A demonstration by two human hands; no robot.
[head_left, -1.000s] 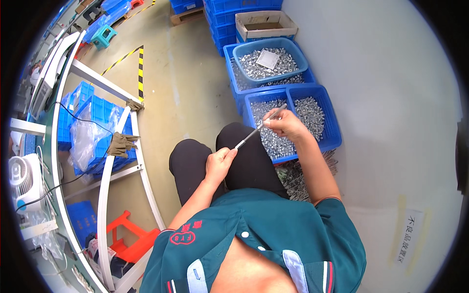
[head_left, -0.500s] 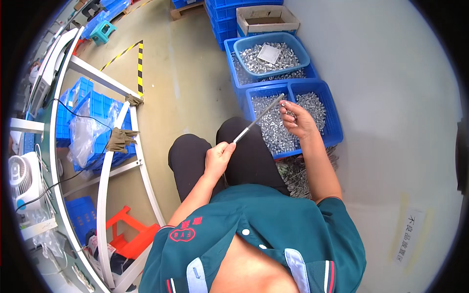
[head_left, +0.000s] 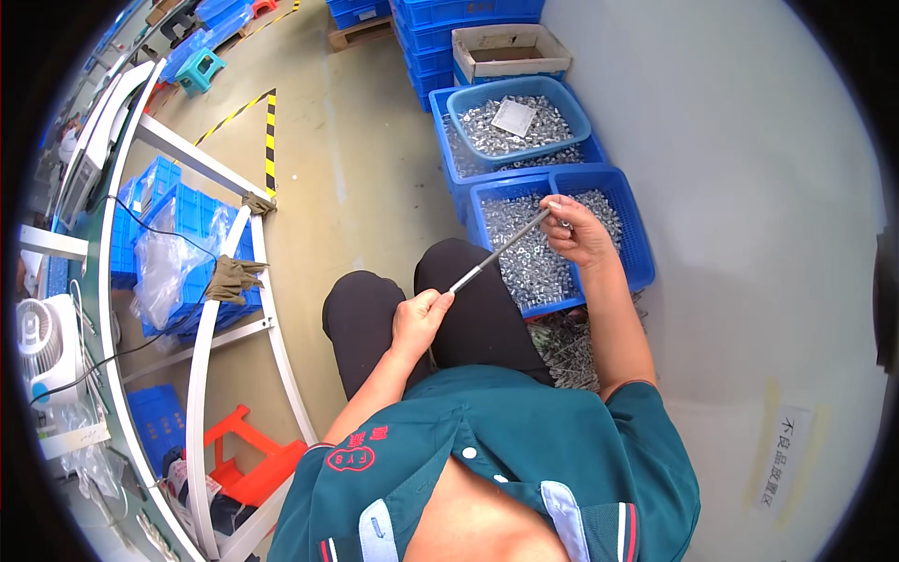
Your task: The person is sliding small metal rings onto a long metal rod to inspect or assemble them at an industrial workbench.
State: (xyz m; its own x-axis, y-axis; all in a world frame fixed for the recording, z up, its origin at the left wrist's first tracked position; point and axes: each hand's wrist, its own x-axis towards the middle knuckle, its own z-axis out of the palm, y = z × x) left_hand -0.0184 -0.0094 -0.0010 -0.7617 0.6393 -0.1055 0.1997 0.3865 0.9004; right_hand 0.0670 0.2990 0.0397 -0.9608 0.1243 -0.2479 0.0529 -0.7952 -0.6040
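A thin grey metal rod (head_left: 501,251) slants up and to the right from my left hand (head_left: 419,323), which is closed round its near end. At the far tip is my right hand (head_left: 582,234), thumb and forefinger pinched against the rod's end. Its other fingers curl round at least one small silver piece that looks like a nut; the fingers partly hide it. Below the right hand stands a divided blue bin (head_left: 641,253), where small silver nuts (head_left: 532,248) fill both compartments.
Behind it, a light blue basin (head_left: 582,126) of similar pieces rests on another blue bin, near an open cardboard box (head_left: 510,67). More metal parts (head_left: 571,348) lie beside my right thigh. A white frame (head_left: 197,393) and workbench stand left; a pale wall (head_left: 730,234) rises right.
My right hand has come down slightly, and its fingertips now meet the rod's far tip, which they were just beside before. My left hand keeps its grip, slightly lower.
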